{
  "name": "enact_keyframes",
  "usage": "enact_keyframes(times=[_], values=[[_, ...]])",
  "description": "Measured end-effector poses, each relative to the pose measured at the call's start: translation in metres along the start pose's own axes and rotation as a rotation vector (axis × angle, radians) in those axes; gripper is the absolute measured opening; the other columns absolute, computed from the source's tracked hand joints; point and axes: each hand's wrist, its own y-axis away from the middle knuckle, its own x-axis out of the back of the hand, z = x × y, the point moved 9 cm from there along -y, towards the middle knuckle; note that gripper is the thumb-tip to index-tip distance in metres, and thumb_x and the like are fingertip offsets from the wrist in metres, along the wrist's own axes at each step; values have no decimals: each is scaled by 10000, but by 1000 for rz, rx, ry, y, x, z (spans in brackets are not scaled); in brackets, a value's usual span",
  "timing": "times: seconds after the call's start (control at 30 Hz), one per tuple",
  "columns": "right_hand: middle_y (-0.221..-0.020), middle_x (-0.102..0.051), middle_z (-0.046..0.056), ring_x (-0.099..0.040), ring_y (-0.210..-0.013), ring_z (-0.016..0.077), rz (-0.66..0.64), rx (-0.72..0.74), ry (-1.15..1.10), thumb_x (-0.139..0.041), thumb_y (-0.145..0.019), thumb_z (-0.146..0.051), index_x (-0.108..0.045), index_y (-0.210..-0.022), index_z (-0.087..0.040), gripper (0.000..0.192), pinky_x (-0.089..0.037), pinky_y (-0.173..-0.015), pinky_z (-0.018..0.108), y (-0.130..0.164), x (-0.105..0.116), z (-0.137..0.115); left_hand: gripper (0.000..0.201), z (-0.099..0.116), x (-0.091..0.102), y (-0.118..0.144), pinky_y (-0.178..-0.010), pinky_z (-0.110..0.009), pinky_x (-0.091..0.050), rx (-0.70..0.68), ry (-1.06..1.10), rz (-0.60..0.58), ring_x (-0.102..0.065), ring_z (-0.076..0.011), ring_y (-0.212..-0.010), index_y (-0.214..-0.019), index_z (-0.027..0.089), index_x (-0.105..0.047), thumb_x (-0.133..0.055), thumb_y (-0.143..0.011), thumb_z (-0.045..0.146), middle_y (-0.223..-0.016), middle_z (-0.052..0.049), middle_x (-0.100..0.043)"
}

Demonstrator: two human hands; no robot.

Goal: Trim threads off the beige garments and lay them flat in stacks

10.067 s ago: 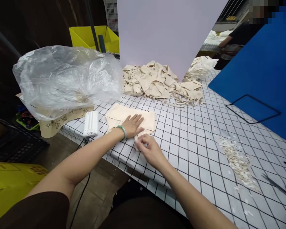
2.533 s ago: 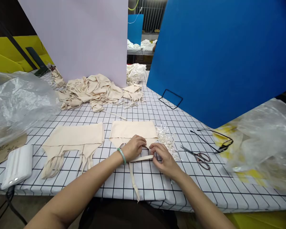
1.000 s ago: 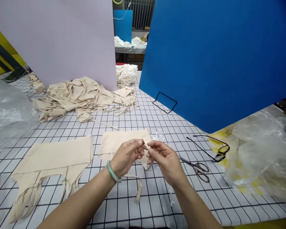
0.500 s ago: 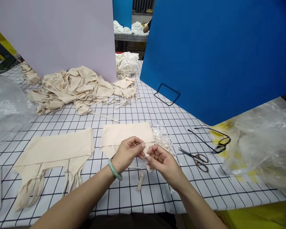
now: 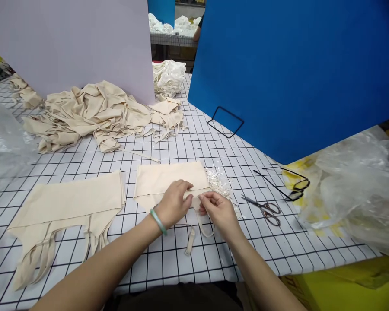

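Cream-coloured fabric strap (image 5: pixel 197 216), a narrow woven band sewn to the flat beige cloth piece (image 5: pixel 170 181), lay looped on the black-gridded white surface (image 5: pixel 246 151) just in front of us, its loose end trailing toward the near edge. We had our left hand (image 5: pixel 173 205) curled over the lower edge of the cloth piece, and the fingers (image 5: pixel 184 190) were closed in a pinch on the cloth where the strap joins it. Our right hand (image 5: pixel 218 209) met it from the other side, its fingers narrowed on the strap's top end. We judged the strap light, limp and a little slippery, something that would fold or twist rather than hold a shape, so a grip close to the sewn end looked the surest. To the left lay a stack of similar beige cut pieces with hanging straps (image 5: pixel 68 207), flat and matte. A rumpled heap of the same cloth (image 5: pixel 90 114) sat farther back against a pale lilac board (image 5: pixel 78 43). Small white trimmings (image 5: pixel 218 183) lay just beside the cloth piece, metal scissors (image 5: pixel 262 209) near our right hand, and crinkled clear plastic sheeting (image 5: pixel 353 185) beyond them under a stiff blue board (image 5: pixel 294 73).
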Motion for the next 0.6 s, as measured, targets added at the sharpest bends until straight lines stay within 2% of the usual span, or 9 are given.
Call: enact_keyframes(times=[0.07, 0.17, 0.4, 0.5, 0.6], values=[[-576, -610, -13, -584, -552, 129, 3, -46, 3, -823, -617, -572, -646, -747, -164, 464, -530, -545, 262, -12, 0, 2, 262, -2, 0, -13, -890, -449, -496, -127, -250, -25, -561, -265, -981, -977, 163, -636, -569, -760, 32, -1026, -105, -632], [-569, -616, -11, -590, -528, 130, -15, -113, 14, -827, -601, -565, -641, -752, -159, 472, -545, -523, 271, -21, -5, 7, 244, -14, -11, -23, -844, -408, -508, -194, -376, -120, -559, -253, -936, -914, 158, -646, -551, -750, 5, -1008, -106, -621], [-588, -633, -4, -586, -481, 108, -64, -212, 50, -794, -688, -401, -641, -744, -146, 303, -546, -477, 242, -20, -24, 17, 161, -27, -13, -31, -803, -383, -485, -147, -361, -61, -576, -234, -881, -819, 150, -650, -511, -858, 77, -967, -98, -647], [-556, -623, -9, -568, -428, 102, -46, -237, 50, -777, -705, -345, -636, -724, -144, 246, -521, -428, 230, -24, -25, 19, 168, -28, -10, -32, -806, -370, -482, -125, -309, -65, -579, -223, -875, -822, 156, -636, -506, -831, 49, -937, -87, -642], [-529, -612, -11, -559, -410, 104, -9, -235, 33, -784, -693, -313, -627, -699, -148, 228, -501, -392, 221, -31, -23, 17, 182, -26, -11, -30, -811, -387, -479, -147, -311, -102, -578, -249, -930, -901, 165, -645, -572, -769, 63, -1018, -90, -643]])
